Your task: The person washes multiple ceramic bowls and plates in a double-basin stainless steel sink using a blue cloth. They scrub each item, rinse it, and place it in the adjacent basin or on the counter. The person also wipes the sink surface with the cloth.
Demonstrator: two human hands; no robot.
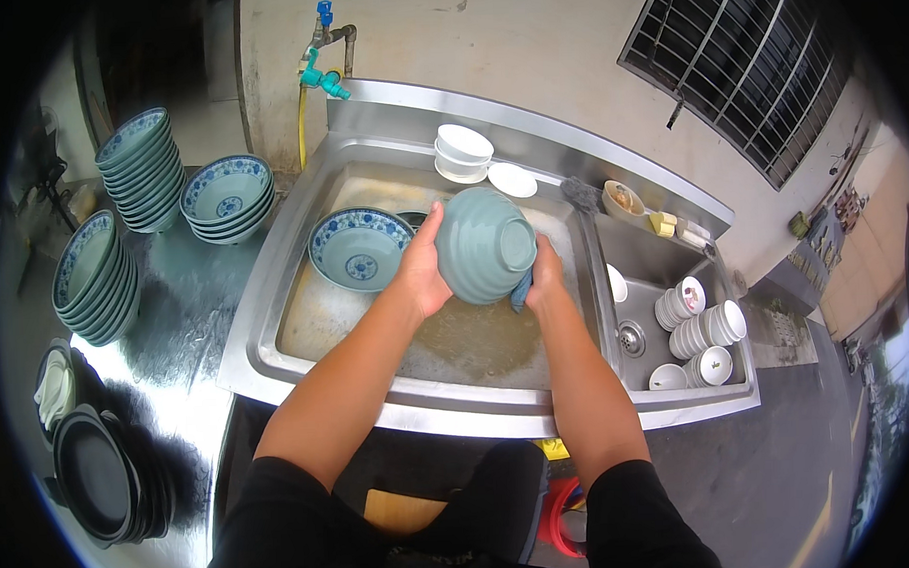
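Between both hands a blue-green ceramic bowl (477, 246) is held over the large sink basin, its ribbed outside and round foot facing up and right. My left hand (425, 274) grips its left side, thumb along the wall. On the opposite side my right hand (545, 269) holds the bowl, with a blue cloth (522, 292) showing beneath the fingers. Just left of my left hand, a matching bowl with a blue floral rim (359, 250) sits in the basin. Behind it, a dark-rimmed dish (413, 218) is mostly hidden. Murky water (471, 343) covers part of the basin floor.
Stacked floral bowls (226, 190) and black plates (97, 477) stand on the steel table at left. White bowls (463, 152) rest at the basin's back. The smaller right basin (649, 273) holds stacked white cups (696, 335). A teal tap (320, 77) projects at the back left.
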